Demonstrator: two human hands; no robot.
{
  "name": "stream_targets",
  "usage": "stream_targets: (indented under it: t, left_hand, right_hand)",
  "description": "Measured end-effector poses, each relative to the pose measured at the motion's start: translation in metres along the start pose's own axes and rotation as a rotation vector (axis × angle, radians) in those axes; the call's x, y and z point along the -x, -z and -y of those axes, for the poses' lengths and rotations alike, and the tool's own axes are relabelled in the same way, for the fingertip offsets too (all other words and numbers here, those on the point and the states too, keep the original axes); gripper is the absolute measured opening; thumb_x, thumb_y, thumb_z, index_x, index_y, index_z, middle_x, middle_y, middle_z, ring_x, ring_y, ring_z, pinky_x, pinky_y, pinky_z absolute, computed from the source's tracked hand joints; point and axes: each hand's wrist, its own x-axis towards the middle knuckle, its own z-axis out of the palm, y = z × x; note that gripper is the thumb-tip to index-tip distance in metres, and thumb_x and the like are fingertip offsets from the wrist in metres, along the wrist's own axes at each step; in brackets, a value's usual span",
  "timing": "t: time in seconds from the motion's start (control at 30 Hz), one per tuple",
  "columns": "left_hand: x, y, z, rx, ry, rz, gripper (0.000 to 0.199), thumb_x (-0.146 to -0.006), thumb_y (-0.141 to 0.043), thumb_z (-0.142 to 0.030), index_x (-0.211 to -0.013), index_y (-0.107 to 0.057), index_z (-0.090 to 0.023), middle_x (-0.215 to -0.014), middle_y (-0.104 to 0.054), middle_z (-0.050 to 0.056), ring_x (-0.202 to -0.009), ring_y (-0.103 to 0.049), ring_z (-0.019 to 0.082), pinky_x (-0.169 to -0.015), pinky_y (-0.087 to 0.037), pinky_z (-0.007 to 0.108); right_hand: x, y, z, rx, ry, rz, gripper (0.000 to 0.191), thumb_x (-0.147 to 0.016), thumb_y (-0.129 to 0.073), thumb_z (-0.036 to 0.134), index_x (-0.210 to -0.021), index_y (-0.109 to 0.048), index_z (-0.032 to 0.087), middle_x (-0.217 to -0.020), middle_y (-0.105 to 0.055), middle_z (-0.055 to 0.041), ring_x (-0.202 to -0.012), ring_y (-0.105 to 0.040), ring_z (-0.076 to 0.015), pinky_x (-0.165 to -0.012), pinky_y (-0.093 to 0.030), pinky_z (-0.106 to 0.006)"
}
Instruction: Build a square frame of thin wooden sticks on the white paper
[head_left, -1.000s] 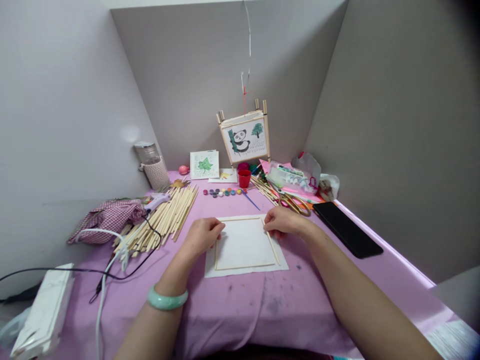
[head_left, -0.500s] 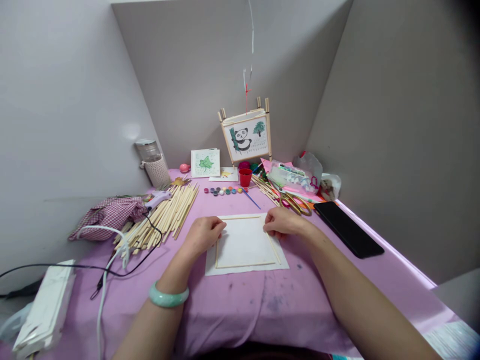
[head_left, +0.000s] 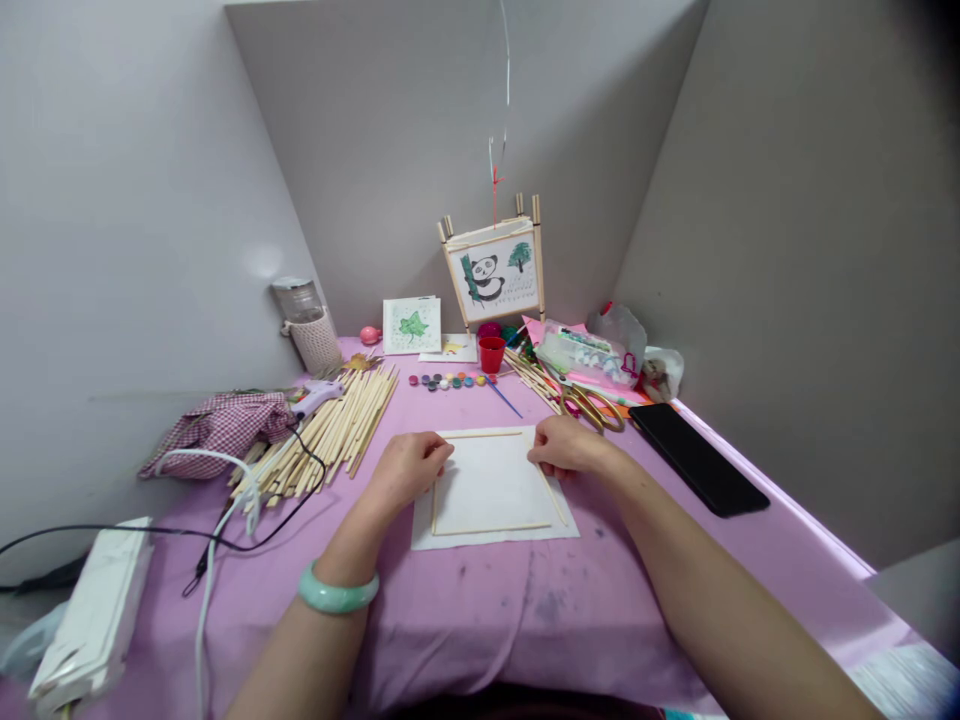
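A sheet of white paper (head_left: pixel 491 485) lies on the purple cloth in front of me. Thin wooden sticks rest along its edges as a four-sided outline: a far stick (head_left: pixel 484 435), a near stick (head_left: pixel 491 527), a left stick (head_left: pixel 434 508) and a slanted right stick (head_left: pixel 553 493). My left hand (head_left: pixel 411 466), below a green bangle (head_left: pixel 337 590), is closed with its fingertips at the far end of the left stick, hiding that end. Across the sheet, my right hand (head_left: pixel 561 446) pinches the far end of the right stick.
A pile of wooden sticks (head_left: pixel 349 420) and a glue gun (head_left: pixel 319 397) lie left, near a white power strip (head_left: pixel 94 610). Paint pots (head_left: pixel 446 380), a red cup (head_left: pixel 491 355) and a panda lantern (head_left: pixel 495 275) are behind. Scissors (head_left: pixel 592 408) and a black phone (head_left: pixel 697 460) lie right.
The near end of the right stick has swung slightly outward to the right. Both hands stay at almost the same places, and the view has shifted a little.
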Motion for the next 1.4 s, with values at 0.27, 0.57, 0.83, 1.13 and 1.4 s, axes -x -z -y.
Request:
stream_targets:
  t: [0.27, 0.57, 0.83, 1.13, 1.4]
  left_hand:
    - [-0.001, -0.001, 0.002, -0.003, -0.008, -0.006, 0.033, -0.08, -0.047, -0.042, -0.071, -0.068, -0.018, -0.063, -0.066, 0.005, -0.052, -0.055, 0.015, -0.054, -0.035, 0.025]
    - [0.0, -0.001, 0.001, -0.009, 0.0, 0.001, 0.032, -0.079, -0.048, -0.041, -0.072, -0.069, -0.018, -0.062, -0.066, 0.005, -0.052, -0.053, 0.014, -0.054, -0.034, 0.025]
    - [0.0, -0.001, 0.001, -0.013, 0.001, 0.001, 0.033, -0.08, -0.047, -0.041, -0.074, -0.07, -0.018, -0.063, -0.066, 0.005, -0.054, -0.055, 0.015, -0.055, -0.035, 0.025]
    - [-0.001, -0.001, 0.0, -0.041, -0.037, -0.016, 0.029, -0.081, -0.047, -0.038, -0.073, -0.069, -0.019, -0.063, -0.067, 0.003, -0.056, -0.057, 0.016, -0.056, -0.035, 0.025]
    - [0.027, -0.022, -0.049, -0.095, -0.288, 0.177, 0.023, -0.082, -0.052, -0.029, -0.088, -0.073, -0.021, -0.076, -0.071, 0.003, -0.064, -0.058, 0.016, -0.062, -0.037, 0.026]
  right_hand:
    - [0.008, 0.004, 0.007, 0.025, -0.009, 0.018, 0.014, -0.066, -0.055, 0.019, -0.053, -0.06, 0.015, -0.054, -0.065, -0.0058, -0.043, -0.056, -0.0133, -0.044, -0.043, -0.022]
    - [0.004, 0.0, 0.003, 0.051, 0.004, -0.008, 0.014, -0.067, -0.058, 0.024, -0.057, -0.062, 0.015, -0.061, -0.068, -0.0084, -0.047, -0.06, -0.0157, -0.044, -0.044, -0.023]
    - [0.006, 0.001, 0.004, 0.043, 0.007, 0.017, 0.015, -0.067, -0.058, 0.023, -0.055, -0.062, 0.015, -0.059, -0.067, -0.0085, -0.046, -0.059, -0.015, -0.044, -0.044, -0.023]
    - [0.002, -0.002, 0.003, 0.052, 0.001, -0.008, 0.015, -0.068, -0.057, 0.023, -0.056, -0.062, 0.015, -0.061, -0.068, -0.0086, -0.045, -0.059, -0.0147, -0.043, -0.044, -0.023]
    - [0.003, 0.0, 0.005, 0.056, 0.003, -0.006, 0.015, -0.066, -0.056, 0.022, -0.055, -0.062, 0.015, -0.059, -0.068, -0.0085, -0.045, -0.06, -0.0151, -0.042, -0.044, -0.022]
